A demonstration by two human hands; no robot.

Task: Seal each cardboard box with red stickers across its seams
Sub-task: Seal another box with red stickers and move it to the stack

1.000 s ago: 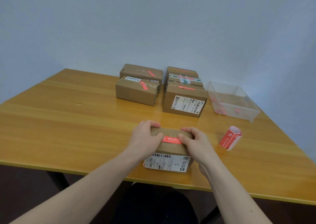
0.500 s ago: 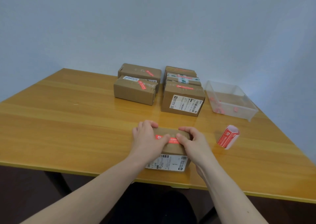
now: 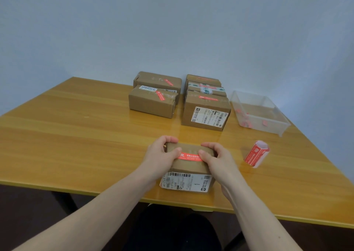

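both hands clasp a cardboard box at the near table edge: left hand curled round its left end, right hand round its right end, thumbs pressing the ends of a red sticker across the top. sticker roll lies just right of the right hand. five stickered boxes and a clear bin sit well beyond the hands.

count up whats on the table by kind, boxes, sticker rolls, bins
Cardboard boxes: 6, one under both hands, two at back left, three at back right
Red sticker rolls: 1
Clear plastic bins: 1
Total: 8
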